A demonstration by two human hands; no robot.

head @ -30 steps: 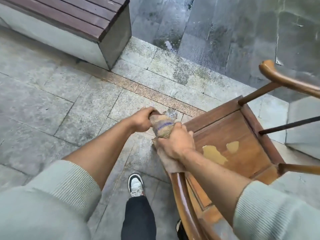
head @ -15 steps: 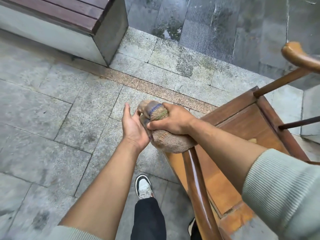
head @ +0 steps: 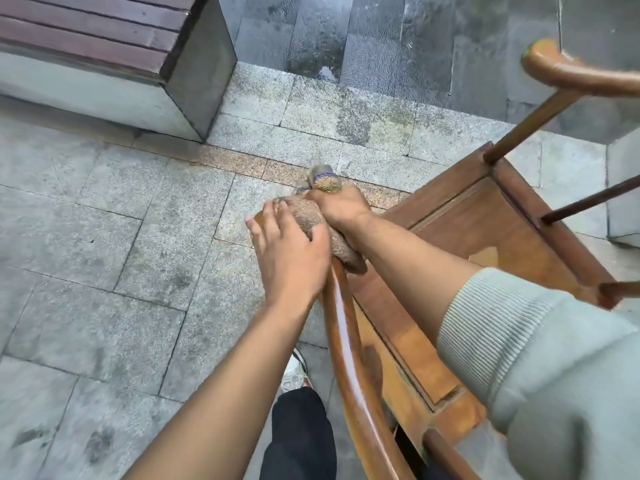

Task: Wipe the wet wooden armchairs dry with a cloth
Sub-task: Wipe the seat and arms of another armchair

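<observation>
- The left hand lies flat, fingers extended, pressing the cloth onto the tip of the armrest.
- The right hand grips the bunched cloth end; it should hold tension while wiping along the rail.
- The armchair seat likely needs wiping next.
</observation>
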